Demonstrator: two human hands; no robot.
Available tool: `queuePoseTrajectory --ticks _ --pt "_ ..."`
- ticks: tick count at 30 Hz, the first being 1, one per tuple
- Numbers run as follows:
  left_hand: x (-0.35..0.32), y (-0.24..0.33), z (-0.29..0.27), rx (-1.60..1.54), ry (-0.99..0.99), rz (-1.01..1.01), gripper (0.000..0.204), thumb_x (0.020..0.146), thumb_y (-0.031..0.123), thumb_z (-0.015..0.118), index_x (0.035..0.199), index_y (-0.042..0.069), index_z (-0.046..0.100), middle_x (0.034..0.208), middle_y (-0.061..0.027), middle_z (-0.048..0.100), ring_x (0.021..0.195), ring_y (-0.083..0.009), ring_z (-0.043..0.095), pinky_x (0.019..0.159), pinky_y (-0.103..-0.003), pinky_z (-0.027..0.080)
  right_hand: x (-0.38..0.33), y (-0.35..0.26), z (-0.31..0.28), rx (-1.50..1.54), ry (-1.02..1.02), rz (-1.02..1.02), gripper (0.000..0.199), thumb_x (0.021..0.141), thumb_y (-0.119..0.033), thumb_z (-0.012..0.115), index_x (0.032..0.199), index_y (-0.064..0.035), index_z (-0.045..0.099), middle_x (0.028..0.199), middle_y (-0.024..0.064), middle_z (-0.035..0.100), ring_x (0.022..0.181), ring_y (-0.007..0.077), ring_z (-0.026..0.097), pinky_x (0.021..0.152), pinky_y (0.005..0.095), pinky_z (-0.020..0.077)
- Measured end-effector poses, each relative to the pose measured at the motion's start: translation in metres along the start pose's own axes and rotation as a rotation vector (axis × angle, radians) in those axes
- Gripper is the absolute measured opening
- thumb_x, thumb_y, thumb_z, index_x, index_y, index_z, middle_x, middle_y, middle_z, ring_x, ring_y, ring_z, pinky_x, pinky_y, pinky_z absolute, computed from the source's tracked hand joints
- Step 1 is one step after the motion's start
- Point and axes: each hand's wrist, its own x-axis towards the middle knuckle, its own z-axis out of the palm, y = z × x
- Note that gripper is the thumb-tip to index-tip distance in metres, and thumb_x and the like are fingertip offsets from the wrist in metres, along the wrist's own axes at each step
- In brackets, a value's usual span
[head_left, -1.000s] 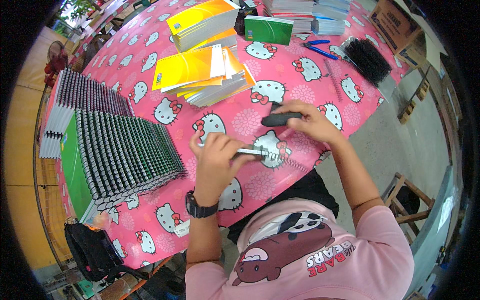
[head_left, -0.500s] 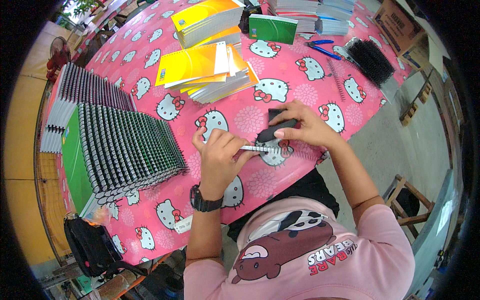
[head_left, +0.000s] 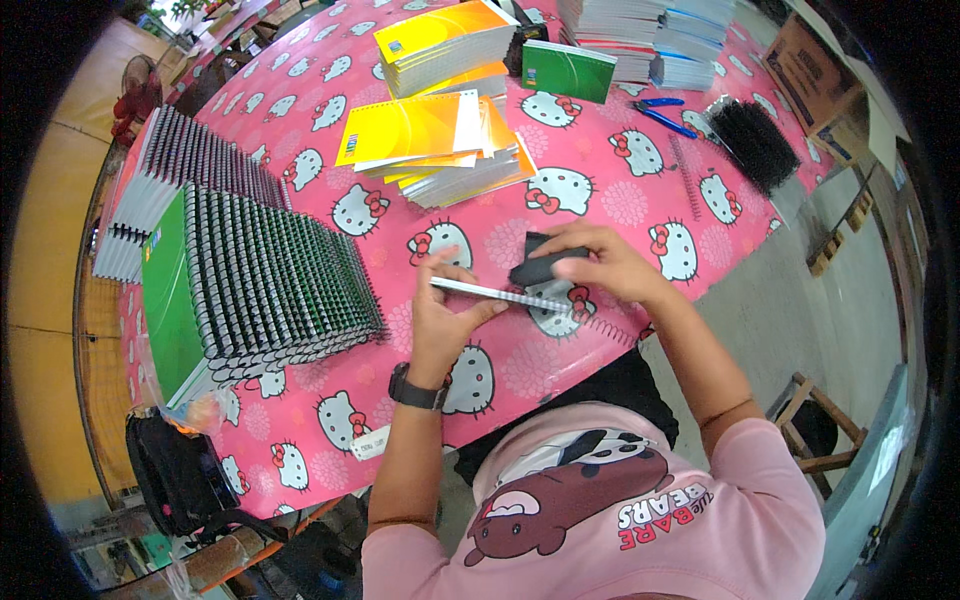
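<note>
Your left hand (head_left: pixel 447 318) grips the near end of a spiral-bound notebook (head_left: pixel 500 294) held edge-on above the pink cartoon-cat tablecloth (head_left: pixel 620 205). Your right hand (head_left: pixel 600 262) is closed around a black tool (head_left: pixel 545 268) set against the notebook's far end. Left of the notebook lies the fanned stack of bound notebooks (head_left: pixel 260 285); beyond it, the yellow-covered pile (head_left: pixel 435 140); beyond and to its right, blue pliers (head_left: pixel 665 116) and black spiral coils (head_left: pixel 752 142).
</note>
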Motion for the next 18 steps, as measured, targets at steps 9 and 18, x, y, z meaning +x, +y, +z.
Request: queuePoseTrajectory --ticks 9,18 --pt "0.007 -0.001 0.0 -0.075 -0.126 -0.101 0.046 0.066 -0.007 0.075 0.088 0.01 0.038 0.082 0.0002 0.045 0.077 -0.0106 0.046 0.077 -0.026 0.044 0.011 0.006 -0.008 0.159 -0.068 -0.103 0.044 0.077 -0.039 0.066 0.101 -0.0027 0.067 0.11 0.0156 0.061 0.109 0.0273 0.053 0.097 0.0393 0.0366" --pt "0.006 -0.002 -0.001 -0.038 -0.106 -0.066 0.044 0.066 0.006 0.081 0.091 0.006 0.045 0.082 -0.0018 0.055 0.075 -0.01 0.056 0.069 -0.025 0.048 0.033 -0.006 0.006 -0.252 -0.049 -0.168 0.046 0.08 -0.04 0.065 0.103 0.0004 0.066 0.093 0.0128 0.066 0.093 0.02 0.058 0.081 0.0334 0.0459"
